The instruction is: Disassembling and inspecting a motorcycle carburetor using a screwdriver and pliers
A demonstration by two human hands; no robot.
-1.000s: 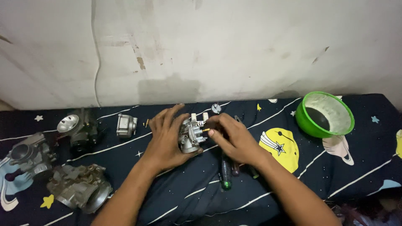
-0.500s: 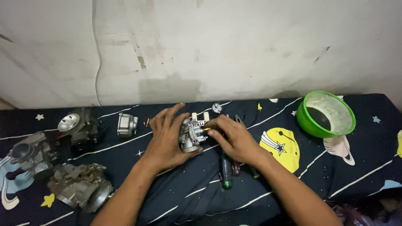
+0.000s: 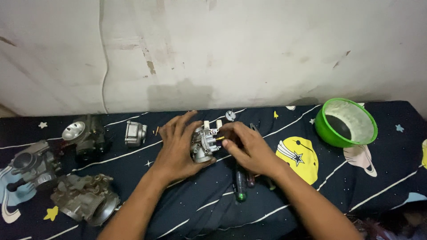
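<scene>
A small silver carburetor body rests on the dark space-print cloth near the middle. My left hand wraps around its left side and steadies it. My right hand pinches a small brass part at the carburetor's right side with thumb and forefinger. A white plastic piece sticks up from the top of the carburetor. A screwdriver with a dark handle lies just under my right wrist.
Three other carburetors and a small metal bowl part lie on the left. A green bowl stands at the right. A small round metal piece lies by the stained wall.
My right fingers have shifted slightly on the brass part at the carburetor's side. Both hands stay on the carburetor in the same place.
</scene>
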